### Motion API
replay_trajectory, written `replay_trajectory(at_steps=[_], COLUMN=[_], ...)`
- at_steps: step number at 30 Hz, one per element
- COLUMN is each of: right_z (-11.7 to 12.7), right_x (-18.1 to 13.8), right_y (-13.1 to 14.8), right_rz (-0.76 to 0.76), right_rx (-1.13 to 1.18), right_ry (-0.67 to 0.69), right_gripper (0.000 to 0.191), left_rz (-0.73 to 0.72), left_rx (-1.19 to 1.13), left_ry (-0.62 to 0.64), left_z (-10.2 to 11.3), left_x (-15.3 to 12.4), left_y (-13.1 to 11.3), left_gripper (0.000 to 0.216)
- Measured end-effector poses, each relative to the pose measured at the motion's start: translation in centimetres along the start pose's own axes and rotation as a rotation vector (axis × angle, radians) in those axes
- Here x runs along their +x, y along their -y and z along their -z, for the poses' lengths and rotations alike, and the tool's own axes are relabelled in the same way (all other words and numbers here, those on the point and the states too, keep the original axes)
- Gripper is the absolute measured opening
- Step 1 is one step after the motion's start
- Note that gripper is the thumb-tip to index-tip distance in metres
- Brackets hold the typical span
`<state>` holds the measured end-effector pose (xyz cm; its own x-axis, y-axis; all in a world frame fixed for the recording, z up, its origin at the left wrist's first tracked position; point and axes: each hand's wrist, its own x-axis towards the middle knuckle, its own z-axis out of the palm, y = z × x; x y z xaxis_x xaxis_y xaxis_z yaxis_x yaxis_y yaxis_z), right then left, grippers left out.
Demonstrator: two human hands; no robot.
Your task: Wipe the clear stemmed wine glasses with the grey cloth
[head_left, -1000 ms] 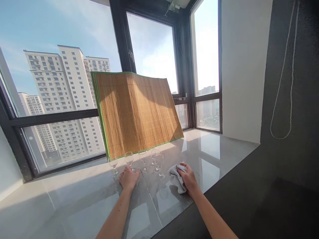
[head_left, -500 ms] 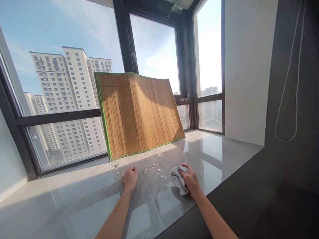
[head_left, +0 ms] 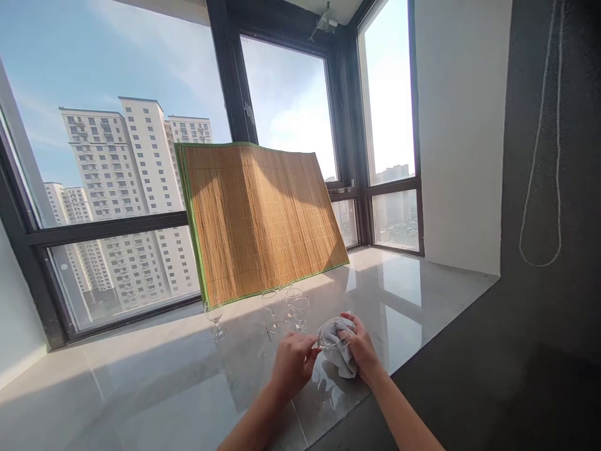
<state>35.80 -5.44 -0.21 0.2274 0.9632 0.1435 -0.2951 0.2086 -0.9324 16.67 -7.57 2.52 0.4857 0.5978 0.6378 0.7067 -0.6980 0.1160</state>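
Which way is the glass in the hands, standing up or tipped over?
Tipped over. The glass lies sideways, its foot end at the left hand, its bowl against the cloth in the right hand.

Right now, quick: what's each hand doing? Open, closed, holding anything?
Left hand: closed, pinching the glass at its stem end.
Right hand: closed, holding the cloth around the glass bowl.

Sill (head_left: 141,388) left open; glasses (head_left: 286,307), mat (head_left: 263,219) block ahead.
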Motion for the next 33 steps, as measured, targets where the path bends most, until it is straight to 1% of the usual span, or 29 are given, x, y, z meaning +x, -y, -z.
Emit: replay_trajectory(at_steps=[2, 6, 9, 12, 16, 18, 20, 23, 25, 27, 29, 30, 33], right_z=[0.0, -0.1, -0.1, 0.1, 0.3, 0.3, 0.0, -0.9, -1.4, -1.4, -0.9, -0.5, 1.0], right_x=[-0.2, -0.7, -1.0, -1.5, -2.3, -2.6, -2.7, -2.2, -1.7, -1.2, -0.9, -0.7, -0.3], right_y=[0.3, 0.8, 0.9, 0.8, 0.8, 1.2, 2.1, 4.1, 5.5, 6.4, 6.5, 6.2, 4.3], right_rz=[-0.015, -0.034, -0.045, -0.026, 0.09, 0.179, 0.289, 0.496, 0.637, 0.744, 0.791, 0.786, 0.682], right_rx=[0.006, 0.019, 0.02, 0.026, -0.039, -0.134, -0.275, -0.568, -0.717, -0.795, -0.824, -0.824, -0.78], right_ry=[0.021, 0.085, 0.147, 0.177, 0.132, 0.093, 0.088, 0.169, 0.234, 0.257, 0.248, 0.223, 0.086], right_gripper=[0.06, 0.061, 0.061, 0.06, 0.054, 0.048, 0.04, 0.032, 0.035, 0.038, 0.037, 0.036, 0.03], left_rz=[0.085, 0.256, 0.313, 0.328, 0.316, 0.313, 0.302, 0.257, 0.21, 0.155, 0.101, 0.076, 0.013], left_rx=[0.001, 0.034, 0.064, 0.088, 0.103, 0.118, 0.125, 0.128, 0.128, 0.116, 0.092, 0.077, 0.041], left_ry=[-0.001, 0.002, 0.01, 0.018, 0.03, 0.04, 0.043, 0.03, 0.022, 0.017, 0.01, 0.007, 0.008], left_z=[0.1, 0.7, 0.8, 0.9, 0.9, 0.9, 0.8, 0.6, 0.5, 0.4, 0.3, 0.2, 0.2], left_x=[0.0, -0.1, -0.1, 0.0, -0.3, -0.5, -0.7, -0.6, -0.5, -0.4, -0.4, -0.4, -0.6], left_y=[0.0, 0.9, 1.1, 1.1, 1.3, 1.6, 2.0, 2.4, 2.5, 2.4, 2.3, 2.3, 2.6], left_gripper=[0.021, 0.023, 0.02, 0.018, 0.016, 0.016, 0.015, 0.012, 0.01, 0.007, 0.007, 0.009, 0.011])
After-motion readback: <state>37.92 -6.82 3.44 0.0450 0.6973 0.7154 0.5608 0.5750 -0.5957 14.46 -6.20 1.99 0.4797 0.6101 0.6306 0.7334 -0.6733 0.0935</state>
